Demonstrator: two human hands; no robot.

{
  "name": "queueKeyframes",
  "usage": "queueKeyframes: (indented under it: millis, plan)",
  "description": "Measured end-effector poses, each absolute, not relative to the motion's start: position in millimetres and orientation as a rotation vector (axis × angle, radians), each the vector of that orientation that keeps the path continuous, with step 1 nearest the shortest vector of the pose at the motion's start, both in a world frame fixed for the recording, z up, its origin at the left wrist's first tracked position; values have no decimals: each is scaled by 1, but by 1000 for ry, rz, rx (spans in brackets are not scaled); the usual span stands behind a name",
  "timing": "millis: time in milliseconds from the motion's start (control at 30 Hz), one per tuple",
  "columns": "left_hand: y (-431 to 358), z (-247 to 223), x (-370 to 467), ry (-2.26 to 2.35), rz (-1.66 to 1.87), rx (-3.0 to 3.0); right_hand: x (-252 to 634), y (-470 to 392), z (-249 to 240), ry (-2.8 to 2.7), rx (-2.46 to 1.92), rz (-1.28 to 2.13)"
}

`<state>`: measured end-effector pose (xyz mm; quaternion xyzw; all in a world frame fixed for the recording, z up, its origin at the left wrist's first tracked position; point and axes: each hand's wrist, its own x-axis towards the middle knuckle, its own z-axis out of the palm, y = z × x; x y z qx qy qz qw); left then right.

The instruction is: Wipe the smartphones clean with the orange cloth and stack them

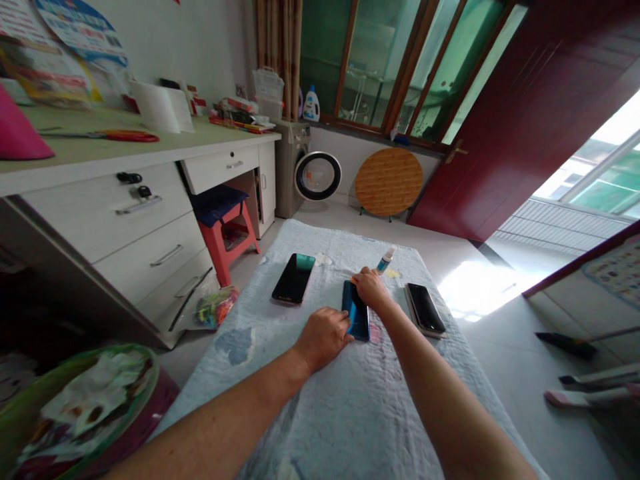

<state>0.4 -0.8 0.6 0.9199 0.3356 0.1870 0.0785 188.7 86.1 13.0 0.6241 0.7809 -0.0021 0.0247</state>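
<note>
A blue smartphone (358,319) lies on the cloth-covered table (350,413) between my hands. My left hand (326,337) is closed at its lower left edge, thumb and fingers against the side. Curled fingers of my right hand (371,288) press on the phone's top end; a small orange bit shows by the fingertips, too little to name. Just beyond that hand stands a small spray bottle (384,263) with a blue label. A black phone (294,280) lies to the left. Another dark phone (426,308) rests to the right, on something pale.
Left of the table are a white desk (120,220), a red stool (227,237) and a full waste bin (155,387). Farther back stand a washing machine (290,167) with its door open and a round wooden tabletop (389,181). A dark red door (480,127) is at right.
</note>
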Motion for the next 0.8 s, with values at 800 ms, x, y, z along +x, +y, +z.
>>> queueKeyframes:
  millis: [800]
  plan:
    - [-4, 5, 1, 1025, 587, 2762, 188, 24, -3, 2386, 2300, 38]
